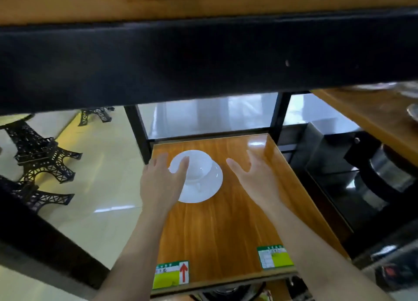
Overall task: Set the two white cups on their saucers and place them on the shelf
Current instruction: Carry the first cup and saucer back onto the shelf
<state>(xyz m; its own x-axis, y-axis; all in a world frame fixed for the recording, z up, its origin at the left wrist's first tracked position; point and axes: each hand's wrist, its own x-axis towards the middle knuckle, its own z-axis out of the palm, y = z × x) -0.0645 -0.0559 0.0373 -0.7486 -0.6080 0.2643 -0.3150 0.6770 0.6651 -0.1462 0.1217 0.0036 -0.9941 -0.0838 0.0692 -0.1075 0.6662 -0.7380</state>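
One white cup (199, 166) stands upright on a white saucer (208, 191) on the wooden shelf (226, 228), toward its far left. My left hand (161, 181) is at the cup's left side, fingers spread, with fingertips on or over the rim; a firm grip cannot be made out. My right hand (251, 176) hovers open to the right of the saucer, palm facing left, apart from it. A second cup and saucer are not in view.
A thick black-edged upper shelf (203, 58) spans the top, just above the hands. Black posts (138, 131) frame the back. Black Eiffel tower models (43, 156) stand left. Dark appliances (371, 171) sit right. Green labels (170, 276) mark the shelf's front edge.
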